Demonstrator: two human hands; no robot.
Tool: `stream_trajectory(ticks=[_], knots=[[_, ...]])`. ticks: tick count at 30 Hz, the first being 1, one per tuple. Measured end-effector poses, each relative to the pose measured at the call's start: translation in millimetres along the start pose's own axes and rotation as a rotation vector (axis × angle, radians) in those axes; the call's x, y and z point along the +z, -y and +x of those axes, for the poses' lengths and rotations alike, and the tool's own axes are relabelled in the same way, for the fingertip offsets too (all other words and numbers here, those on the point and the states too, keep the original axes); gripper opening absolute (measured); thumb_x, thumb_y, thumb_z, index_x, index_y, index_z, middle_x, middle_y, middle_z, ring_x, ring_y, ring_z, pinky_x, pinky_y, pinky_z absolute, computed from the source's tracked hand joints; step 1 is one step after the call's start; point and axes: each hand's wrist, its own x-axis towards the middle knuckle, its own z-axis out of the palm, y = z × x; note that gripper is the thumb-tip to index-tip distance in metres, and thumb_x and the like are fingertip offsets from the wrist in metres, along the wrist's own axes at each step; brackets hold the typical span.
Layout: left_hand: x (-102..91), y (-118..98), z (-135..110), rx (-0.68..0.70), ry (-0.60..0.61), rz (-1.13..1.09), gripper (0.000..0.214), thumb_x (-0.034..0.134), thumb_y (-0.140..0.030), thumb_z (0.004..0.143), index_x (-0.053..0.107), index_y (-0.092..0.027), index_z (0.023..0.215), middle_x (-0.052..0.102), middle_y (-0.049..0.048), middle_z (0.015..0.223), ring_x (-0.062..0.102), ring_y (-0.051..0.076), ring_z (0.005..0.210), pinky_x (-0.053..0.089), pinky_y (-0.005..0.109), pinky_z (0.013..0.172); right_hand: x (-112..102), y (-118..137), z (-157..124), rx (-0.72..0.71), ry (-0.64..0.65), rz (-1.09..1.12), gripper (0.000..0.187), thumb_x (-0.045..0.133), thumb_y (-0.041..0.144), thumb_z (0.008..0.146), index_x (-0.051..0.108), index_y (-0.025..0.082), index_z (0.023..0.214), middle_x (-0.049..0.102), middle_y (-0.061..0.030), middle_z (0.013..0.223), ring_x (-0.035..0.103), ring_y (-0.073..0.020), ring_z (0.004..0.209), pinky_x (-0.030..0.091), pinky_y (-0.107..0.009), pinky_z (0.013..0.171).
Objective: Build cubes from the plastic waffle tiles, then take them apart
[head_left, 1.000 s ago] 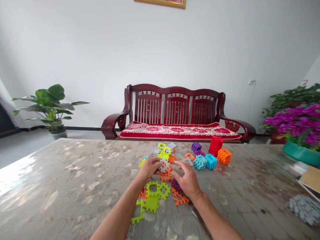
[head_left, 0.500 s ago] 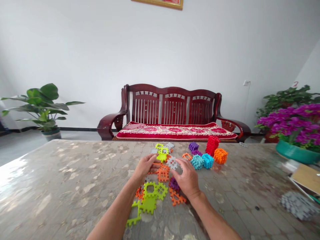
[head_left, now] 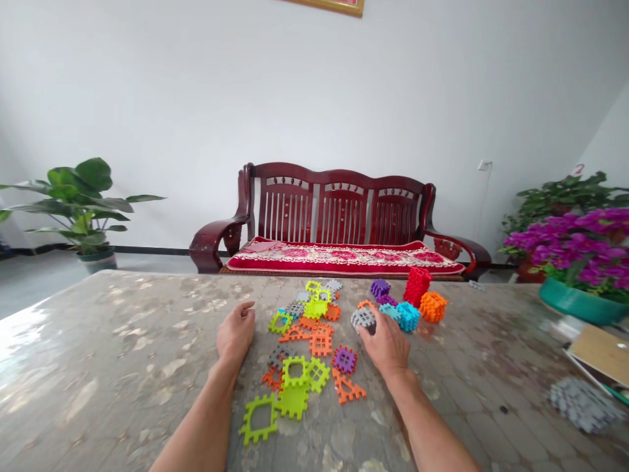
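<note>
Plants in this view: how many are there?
3: a leafy plant on the floor far left, a green plant far right, and purple flowers in a teal pot before it.

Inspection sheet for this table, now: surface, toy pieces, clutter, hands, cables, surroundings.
Surface: marble-patterned table, glossy, glare at the left.
Job's things: grey piece; flat tiles in green, orange, purple and grey, spread between the hands; cyan cube, orange cube, red tower and purple cube beyond.
Clutter: grey pile, books and flower pot at the right edge.
Hands: left hand empty, resting on the table; right hand closed on the grey piece.
Cables: one cord hanging from a wall socket.
Surroundings: wooden bench, potted plant, picture frame.
</note>
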Motion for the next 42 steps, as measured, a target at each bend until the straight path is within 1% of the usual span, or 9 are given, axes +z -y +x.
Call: stream_trajectory(ticks=[7,12,15,19,23,27,33,37,42], knots=[[-2.2,-1.9,-1.3,0.057,0.039,0.082,0.039,0.043,-0.035,0.088,0.067,-0.024,0.117,0.074,0.0066,0.107,0.068,0.024,0.099,0.049,0.028,0.076,2.0,-2.9,-2.5,0.000,-0.023,0.052,0.043,0.062,0.035,0.081,0.059,0.023,0.122,0.067,-0.0096,0.104,0.061,-0.0267,0.096,0.046,-0.035,0.078],[-1.4,-0.7,-0.2,0.069,0.068,0.116,0.037,0.046,-0.035,0.087,0.068,-0.026,0.116,0.075,0.0049,0.107,0.068,0.022,0.098,0.049,0.026,0.075,-4.1,6.8,-5.6,-0.149,-0.085,0.092,0.034,0.059,0.028,0.082,0.063,0.023,0.116,0.064,-0.0088,0.118,0.057,-0.0255,0.105,0.044,-0.038,0.091],[-1.3,2.7,3.0,0.112,0.097,0.107,0.035,0.049,-0.031,0.085,0.069,-0.025,0.113,0.075,0.0038,0.105,0.068,0.021,0.097,0.048,0.024,0.074,-6.2,24.1,-13.0,-0.263,0.036,0.199,0.028,0.055,0.022,0.085,0.066,0.024,0.110,0.067,-0.0064,0.112,0.058,-0.0226,0.105,0.044,-0.036,0.094],[-3.1,10.8,7.1,0.250,0.226,0.049,0.030,0.054,-0.024,0.078,0.072,-0.023,0.102,0.076,0.0007,0.094,0.068,0.018,0.087,0.046,0.022,0.072,-9.3,49.9,-21.8,-0.389,0.223,0.260,0.029,0.056,0.019,0.085,0.067,0.027,0.111,0.068,-0.0038,0.113,0.059,-0.0216,0.106,0.044,-0.036,0.096],[-2.7,14.4,7.8,0.262,0.246,0.044,0.029,0.055,-0.021,0.077,0.072,-0.022,0.100,0.075,0.0005,0.087,0.067,0.017,0.083,0.045,0.023,0.073,-11.2,60.5,-23.7,-0.421,0.303,0.264,0.027,0.058,0.022,0.087,0.068,0.028,0.111,0.069,-0.0029,0.115,0.058,-0.0225,0.107,0.044,-0.038,0.096],[-1.5,8.2,4.7,0.267,0.226,0.123,0.032,0.052,-0.023,0.079,0.071,-0.023,0.105,0.074,0.0027,0.094,0.066,0.019,0.089,0.045,0.025,0.076,-7.8,58.6,-24.9,-0.426,0.336,0.346,0.024,0.057,0.024,0.088,0.069,0.027,0.109,0.070,-0.0026,0.112,0.060,-0.0208,0.106,0.045,-0.035,0.094],[2.2,-1.3,-2.8,0.481,0.251,0.158,0.039,0.052,-0.032,0.084,0.065,-0.026,0.121,0.068,0.0034,0.122,0.058,0.022,0.114,0.040,0.033,0.101,-1.7,59.6,-19.4,-0.328,0.324,0.504,0.029,0.044,0.028,0.094,0.070,0.022,0.107,0.070,-0.0057,0.111,0.060,-0.0196,0.108,0.045,-0.034,0.097],[10.5,-2.0,-5.4,0.536,0.282,0.234,0.049,0.052,-0.039,0.086,0.055,-0.032,0.134,0.057,0.0012,0.139,0.044,0.027,0.133,0.032,0.044,0.110,4.4,72.0,-1.5,-0.275,0.345,0.420,0.038,0.042,0.027,0.093,0.063,0.018,0.123,0.063,-0.0091,0.126,0.054,-0.0210,0.120,0.039,-0.037,0.106],[15.0,-4.3,-6.3,0.524,0.346,0.266,0.050,0.047,-0.043,0.090,0.050,-0.036,0.139,0.050,0.0001,0.147,0.035,0.028,0.141,0.023,0.049,0.115,21.5,93.1,21.2,-0.290,0.429,0.189,0.047,0.043,0.032,0.094,0.051,0.016,0.138,0.047,-0.0131,0.145,0.041,-0.0246,0.135,0.031,-0.040,0.112]])
